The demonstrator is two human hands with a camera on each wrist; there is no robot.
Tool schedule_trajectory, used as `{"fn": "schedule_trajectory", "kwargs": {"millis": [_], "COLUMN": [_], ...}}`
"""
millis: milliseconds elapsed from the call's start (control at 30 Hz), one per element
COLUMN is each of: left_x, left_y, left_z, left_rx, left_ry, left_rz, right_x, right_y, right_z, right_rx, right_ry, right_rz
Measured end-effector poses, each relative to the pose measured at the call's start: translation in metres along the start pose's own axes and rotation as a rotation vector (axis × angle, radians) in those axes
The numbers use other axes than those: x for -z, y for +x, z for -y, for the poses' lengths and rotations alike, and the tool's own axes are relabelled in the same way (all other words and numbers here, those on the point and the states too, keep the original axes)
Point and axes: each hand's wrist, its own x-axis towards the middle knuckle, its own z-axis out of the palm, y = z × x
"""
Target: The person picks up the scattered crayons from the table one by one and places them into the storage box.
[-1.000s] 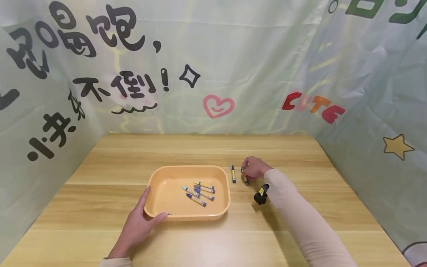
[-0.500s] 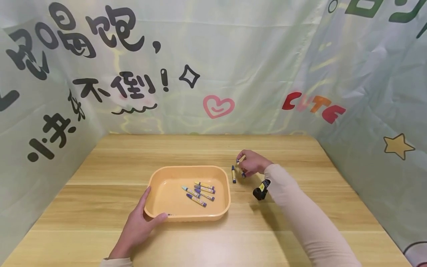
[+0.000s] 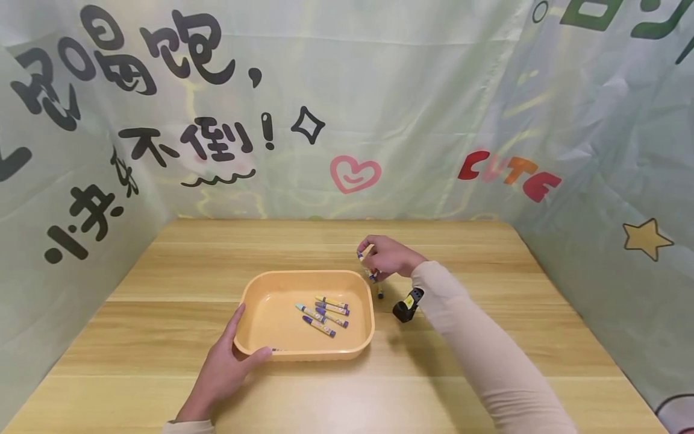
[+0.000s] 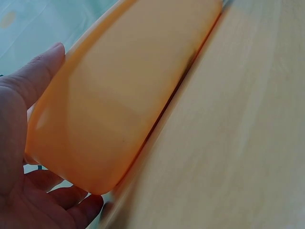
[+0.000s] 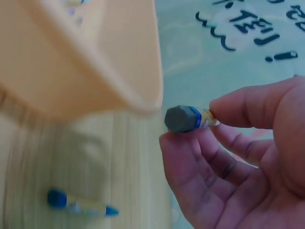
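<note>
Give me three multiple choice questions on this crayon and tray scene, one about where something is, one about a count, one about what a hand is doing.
1. Where does the loose crayon lie?
A. in the tray
B. on the table right of the tray
C. in the left hand

2. How many crayons lie in the orange tray?
A. one
B. four
C. nine

3. What is the right hand doing?
A. pinching a crayon
B. resting flat
C. gripping the tray

Answers:
1 B, it lies on the wood beside the tray's wall.
2 B, four show in the head view.
3 A, fingers and thumb close on the held crayon.
</note>
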Motion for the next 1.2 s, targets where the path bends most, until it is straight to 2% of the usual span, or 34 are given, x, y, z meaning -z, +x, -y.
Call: {"fn": "schedule_trajectory", "kwargs": {"millis": [233,667,1200], "left_x": [-0.001,-0.003,-0.001], "left_y": [0.001,0.0,-0.001], "left_z": [0.0,0.002,-0.001], "left_rx": [-0.003,0.0,0.01], "left_ry": [-0.019,0.021,0.04], "left_rz": [-0.003,-0.002,-0.002], "right_x": [-0.018,-0.057,-0.096], "right_y": [0.008,0.019,0.034], "right_z": [0.014,0.018,0.023], "right_rx": [0.044,0.099,0.049], "right_ry": [0.029,-0.041,-0.131], "right_rz": [0.085,0.218,0.359]}}
